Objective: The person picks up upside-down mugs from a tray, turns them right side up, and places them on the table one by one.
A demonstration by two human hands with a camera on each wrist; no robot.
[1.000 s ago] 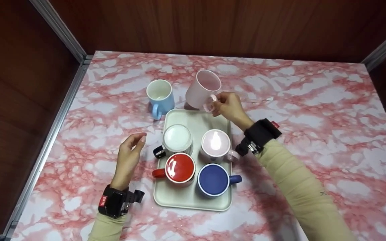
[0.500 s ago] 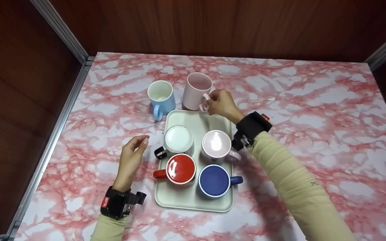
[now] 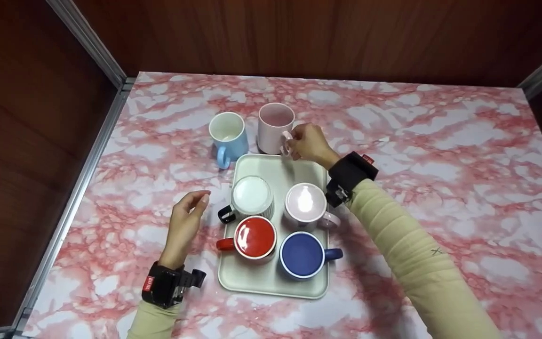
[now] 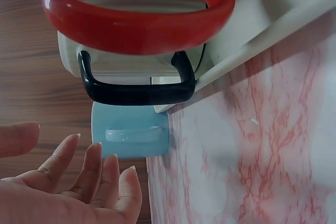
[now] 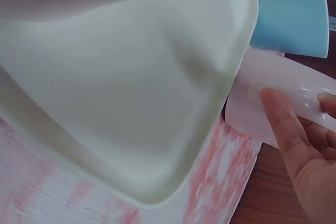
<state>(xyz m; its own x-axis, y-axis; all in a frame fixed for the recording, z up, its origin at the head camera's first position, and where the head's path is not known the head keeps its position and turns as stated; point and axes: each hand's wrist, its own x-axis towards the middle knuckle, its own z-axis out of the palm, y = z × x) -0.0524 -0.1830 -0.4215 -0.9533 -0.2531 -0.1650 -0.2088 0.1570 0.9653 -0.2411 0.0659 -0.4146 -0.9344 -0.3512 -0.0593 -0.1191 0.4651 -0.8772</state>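
At the far edge of the tray, a light pink mug (image 3: 269,136) stands upright with its mouth up. My right hand (image 3: 311,143) pinches its handle; the right wrist view shows the fingers (image 5: 286,124) against the mug's side. Just left of it is an upright light blue mug (image 3: 235,147), its handle toward me. My left hand (image 3: 185,223) hovers left of the tray, fingers loosely bent and holding nothing. In the left wrist view it is near the black handle (image 4: 139,94) of a white mug (image 3: 252,193) that sits upside down on the tray.
The cream tray (image 3: 275,288) also bears an upside-down red mug (image 3: 255,235), a pale pink one (image 3: 305,207) and a dark blue one (image 3: 302,254). Their handles jut over its sides. A marbled red-and-white tabletop (image 3: 431,165) surrounds it, with brown wooden panels (image 3: 299,37) behind.
The pink mug has moved left and down in my right hand, from tilted to upright, coming beside the light blue mug. My left hand has barely moved.
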